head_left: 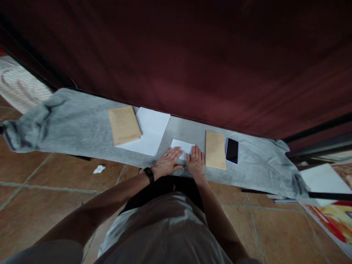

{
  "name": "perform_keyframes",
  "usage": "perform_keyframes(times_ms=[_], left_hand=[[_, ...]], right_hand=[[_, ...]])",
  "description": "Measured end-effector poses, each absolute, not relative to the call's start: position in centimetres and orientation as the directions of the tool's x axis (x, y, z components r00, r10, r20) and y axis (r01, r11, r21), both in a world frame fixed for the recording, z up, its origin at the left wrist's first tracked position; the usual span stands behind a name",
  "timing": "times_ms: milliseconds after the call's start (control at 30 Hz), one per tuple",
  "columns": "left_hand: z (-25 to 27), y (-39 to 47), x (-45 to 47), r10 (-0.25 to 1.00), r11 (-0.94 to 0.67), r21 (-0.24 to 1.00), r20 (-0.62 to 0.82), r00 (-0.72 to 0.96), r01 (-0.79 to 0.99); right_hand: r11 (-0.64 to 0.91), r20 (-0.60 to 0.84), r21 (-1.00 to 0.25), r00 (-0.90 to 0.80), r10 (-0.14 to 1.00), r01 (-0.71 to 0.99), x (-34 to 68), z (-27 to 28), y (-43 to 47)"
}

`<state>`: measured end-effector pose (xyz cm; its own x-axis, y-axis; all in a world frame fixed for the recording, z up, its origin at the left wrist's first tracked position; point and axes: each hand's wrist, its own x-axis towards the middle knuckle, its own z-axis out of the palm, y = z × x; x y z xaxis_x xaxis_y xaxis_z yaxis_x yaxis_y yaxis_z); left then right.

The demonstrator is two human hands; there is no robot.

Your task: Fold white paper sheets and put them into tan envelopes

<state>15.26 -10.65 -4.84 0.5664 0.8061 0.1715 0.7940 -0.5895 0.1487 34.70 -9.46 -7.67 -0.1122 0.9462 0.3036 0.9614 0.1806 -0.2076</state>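
Note:
A small white sheet of paper (pixel 182 145), which looks folded, lies on the grey cloth in front of me. My left hand (pixel 167 162) rests flat on its left side, fingers stretched out. On its right side lies my right hand (pixel 196 161), also flat with fingers extended. Just right of that hand is a single brown envelope (pixel 215 149). Farther left, a stack of brown envelopes (pixel 124 124) sits partly over larger white paper sheets (pixel 154 128). Neither hand grips anything.
Grey cloth (pixel 82 124) covers the long narrow bench. A smartphone (pixel 232 150) lies right of the single envelope. Dark red fabric (pixel 176 66) rises along the back edge. A crumpled white tissue (pixel 99 169) is on the tiled floor (pixel 68 205). Papers (pixel 326 179) lie at far right.

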Motion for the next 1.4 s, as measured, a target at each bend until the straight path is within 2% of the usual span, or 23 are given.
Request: perform_keyframes(times_ms=[433,633,867,1200,1400], left_hand=[[-4.1,-11.1,13.1,0.808,-0.589,0.140,0.115,0.577,0.796],[-4.9,-10.9,13.0,0.808,-0.588,0.152,0.141,0.572,0.794],[-6.0,-10.8,12.8,0.834,-0.547,0.172,0.200,0.514,0.820],[-5.3,-9.8,15.1,0.828,-0.554,0.136,0.193,0.527,0.821],[-5.5,-8.7,17.5,0.871,-0.487,0.184,0.178,0.458,0.854]], right_hand=[[0.161,0.338,-0.205,-0.084,0.937,0.965,33.9,-6.8,-10.4],[0.325,0.239,-0.234,-0.270,0.933,0.916,32.0,-6.1,-12.4],[0.179,0.266,-0.263,-0.107,0.958,0.948,33.9,-6.7,-12.8],[0.166,0.297,-0.254,-0.086,0.951,0.953,34.7,-6.8,-12.9],[0.079,0.252,-0.351,0.013,0.968,0.933,35.0,-5.6,-10.7]])
